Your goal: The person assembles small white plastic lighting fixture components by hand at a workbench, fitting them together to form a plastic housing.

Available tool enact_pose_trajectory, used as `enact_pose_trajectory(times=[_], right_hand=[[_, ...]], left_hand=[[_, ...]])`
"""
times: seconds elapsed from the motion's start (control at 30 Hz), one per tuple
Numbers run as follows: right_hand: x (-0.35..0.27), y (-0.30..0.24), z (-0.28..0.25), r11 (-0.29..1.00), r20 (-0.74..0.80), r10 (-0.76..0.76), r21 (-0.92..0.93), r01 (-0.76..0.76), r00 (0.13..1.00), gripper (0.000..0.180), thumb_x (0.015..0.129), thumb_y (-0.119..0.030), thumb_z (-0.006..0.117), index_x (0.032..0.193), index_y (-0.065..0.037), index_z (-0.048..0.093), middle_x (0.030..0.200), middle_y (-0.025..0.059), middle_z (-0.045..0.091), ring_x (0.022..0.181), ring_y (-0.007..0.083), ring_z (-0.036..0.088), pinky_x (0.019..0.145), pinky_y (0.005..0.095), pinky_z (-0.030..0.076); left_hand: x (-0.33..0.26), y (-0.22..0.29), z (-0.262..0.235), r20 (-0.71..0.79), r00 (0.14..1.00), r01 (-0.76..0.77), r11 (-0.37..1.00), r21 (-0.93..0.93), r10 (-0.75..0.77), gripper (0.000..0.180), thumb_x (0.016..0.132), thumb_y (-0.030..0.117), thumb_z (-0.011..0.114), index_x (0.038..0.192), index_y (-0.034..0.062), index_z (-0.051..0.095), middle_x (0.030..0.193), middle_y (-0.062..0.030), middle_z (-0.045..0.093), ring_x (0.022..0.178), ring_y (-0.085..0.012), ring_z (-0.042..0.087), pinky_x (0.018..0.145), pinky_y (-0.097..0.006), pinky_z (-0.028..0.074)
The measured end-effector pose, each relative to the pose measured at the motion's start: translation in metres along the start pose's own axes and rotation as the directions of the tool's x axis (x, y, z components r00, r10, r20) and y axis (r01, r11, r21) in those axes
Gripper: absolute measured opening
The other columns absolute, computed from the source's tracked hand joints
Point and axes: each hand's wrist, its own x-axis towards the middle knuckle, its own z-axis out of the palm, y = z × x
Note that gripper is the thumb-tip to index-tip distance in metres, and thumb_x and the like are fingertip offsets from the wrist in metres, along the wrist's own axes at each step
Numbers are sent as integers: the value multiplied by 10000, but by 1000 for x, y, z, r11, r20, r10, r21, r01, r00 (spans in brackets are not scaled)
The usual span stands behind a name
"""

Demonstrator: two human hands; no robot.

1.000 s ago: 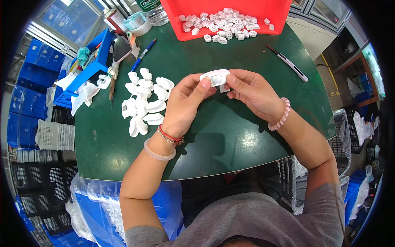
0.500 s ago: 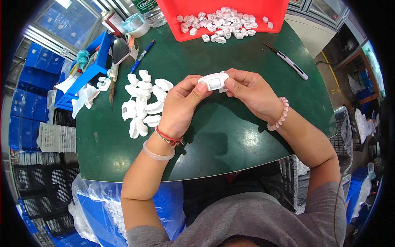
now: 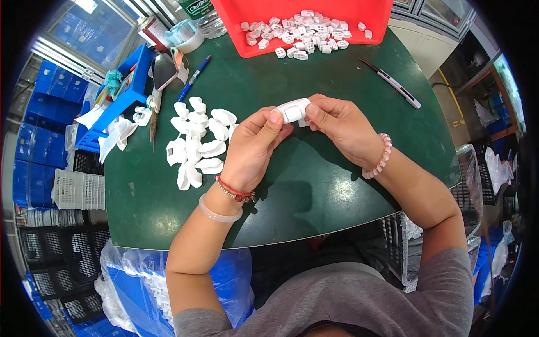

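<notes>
White piece (image 3: 293,112) sits between left fingers (image 3: 272,123) and right fingers (image 3: 321,119)

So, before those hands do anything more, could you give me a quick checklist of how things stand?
1. Left hand has a grip on the white piece: ok, thumb and fingers pinch one end.
2. Right hand supports the other end: ok.
3. Rectangular panel in the piece sits fully flush: cannot tell, too small.
4. Loose white pieces within easy reach: ok, probably; they lie beside the left hand.
5. Small blocks all inside the red tray: cannot tell; a few sit right at its front edge.
6. Slim tool clear of the right hand: ok, it lies apart.
</notes>
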Motion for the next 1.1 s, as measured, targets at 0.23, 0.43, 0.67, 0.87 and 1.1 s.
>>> enact_pose_trajectory(times=[0.23,0.43,0.67,0.87,1.1], right_hand=[[9,-10,-14,953,-47,-73,-299,56,996,290,874,-288,581,896,-6,643,743,-22,563,684,71,486,624,230,402],[14,-10,-21,827,-30,-164,-549,121,986,329,872,-311,572,863,11,639,743,45,572,684,100,524,606,259,417],[26,-16,-87,-140,-114,-683,-949,-283,721,275,785,-211,604,1021,-74,570,999,98,564,935,297,529,784,446,431],[25,-24,-116,-171,-541,-359,-763,-624,760,268,831,-276,582,986,-59,563,1044,114,552,1023,302,514,815,459,432],[25,-31,-58,294,-330,-446,-932,-212,832,189,878,-179,523,992,-46,453,857,172,596,748,338,606,646,409,475]], left_hand=[[-1,4,14,111,950,-311,905,290,291,498,814,107,649,1252,25,429,1052,-69,546,943,-136,546,880,-280,455],[-1,-2,12,209,941,-332,611,719,266,511,806,2,622,1279,46,435,1135,-73,499,960,-141,578,842,-260,473],[1,3,14,98,946,-324,869,374,310,457,860,15,557,1276,-2,368,1189,-120,473,975,-184,573,869,-284,462],[0,7,15,48,938,-343,900,269,344,449,872,32,544,1281,1,361,1223,-132,462,974,-202,573,895,-313,453],[-1,9,11,25,935,-353,919,176,354,460,879,38,535,1296,-6,346,1221,-124,477,1004,-208,561,917,-330,445]])
